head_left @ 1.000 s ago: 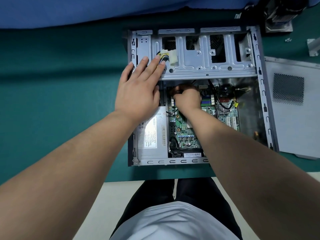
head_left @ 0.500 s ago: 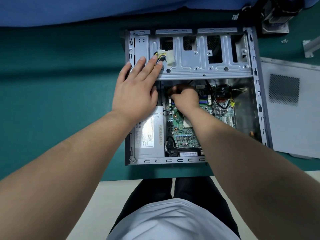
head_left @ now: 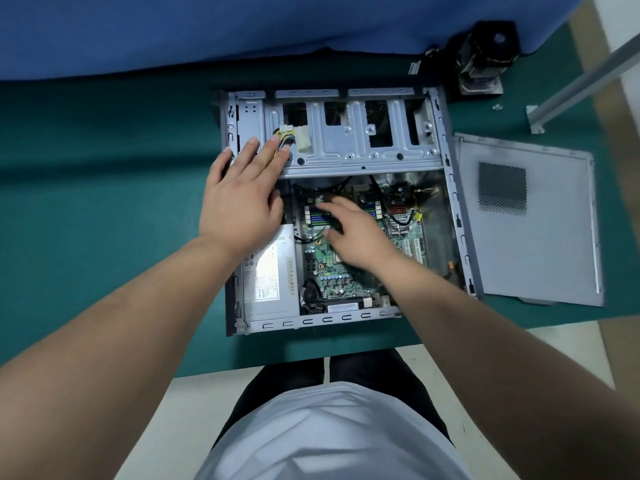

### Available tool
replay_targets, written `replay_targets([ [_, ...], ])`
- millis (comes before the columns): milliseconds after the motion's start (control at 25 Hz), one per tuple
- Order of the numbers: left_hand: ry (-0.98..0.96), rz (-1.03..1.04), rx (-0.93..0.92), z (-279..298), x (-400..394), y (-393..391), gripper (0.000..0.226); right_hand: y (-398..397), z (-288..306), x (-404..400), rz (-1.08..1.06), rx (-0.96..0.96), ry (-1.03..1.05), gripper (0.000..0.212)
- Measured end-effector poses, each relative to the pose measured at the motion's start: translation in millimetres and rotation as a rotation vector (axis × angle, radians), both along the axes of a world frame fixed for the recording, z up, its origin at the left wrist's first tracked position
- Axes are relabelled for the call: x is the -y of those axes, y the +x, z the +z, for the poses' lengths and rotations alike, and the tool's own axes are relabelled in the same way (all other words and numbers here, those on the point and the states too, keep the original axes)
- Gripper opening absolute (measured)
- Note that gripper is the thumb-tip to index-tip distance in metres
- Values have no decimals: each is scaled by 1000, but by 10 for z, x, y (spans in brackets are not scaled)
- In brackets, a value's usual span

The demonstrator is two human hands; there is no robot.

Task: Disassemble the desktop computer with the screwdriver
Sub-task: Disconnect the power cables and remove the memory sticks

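An opened computer case (head_left: 446, 188) is laid on its side on a green mat (head_left: 104, 202), with the removed side panel (head_left: 540, 265) placed flat just to its right. The left hand (head_left: 239, 199) is rested palm down on the near left corner of the metal drive cage (head_left: 363, 147), fingers straight and slightly spread; the fingertips are seen beside a white connector (head_left: 298, 140) with yellow and black wires. The right hand (head_left: 353, 230) is held over the green circuit board (head_left: 325, 268) inside the case, fingers extended and loosely apart above the memory slots (head_left: 317, 214); nothing is seen gripped in it, though slight motion blur is noted and contact with the board cannot be told. A grey power supply (head_left: 270, 275) with a white label is seated in the near left part of the case, beside the board. No screwdriver is identified in the view. A black and silver part (head_left: 485, 60) stands on the mat beyond the far right corner of the case, and small screws (head_left: 497, 106) are seen near it
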State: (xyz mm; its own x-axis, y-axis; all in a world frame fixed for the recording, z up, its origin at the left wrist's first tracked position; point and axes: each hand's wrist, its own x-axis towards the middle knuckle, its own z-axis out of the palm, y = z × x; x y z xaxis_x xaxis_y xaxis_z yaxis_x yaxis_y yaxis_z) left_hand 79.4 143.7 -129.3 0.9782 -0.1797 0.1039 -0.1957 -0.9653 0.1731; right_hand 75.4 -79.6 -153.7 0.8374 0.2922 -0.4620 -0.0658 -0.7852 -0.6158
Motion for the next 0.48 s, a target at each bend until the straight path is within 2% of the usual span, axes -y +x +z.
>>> replay_targets([
  [80, 4, 0, -18, 12, -1, 1, 66, -101, 86, 123, 39, -16, -30, 53],
  [160, 1, 0, -38, 27, 0, 0, 66, -185, 178, 255, 51, 41, -82, 41],
  [240, 5, 3, -46, 45, 4, -10, 66, -209, 308, 392, 81, 176, -172, 32],
  [360, 3, 0, -58, 67, 8, -19, 66, -53, 526, 654, 166, 426, -322, 28],
  [480, 1, -8, -49, 73, 23, -31, 66, 269, 705, 921, 166, 561, -383, 25],
])
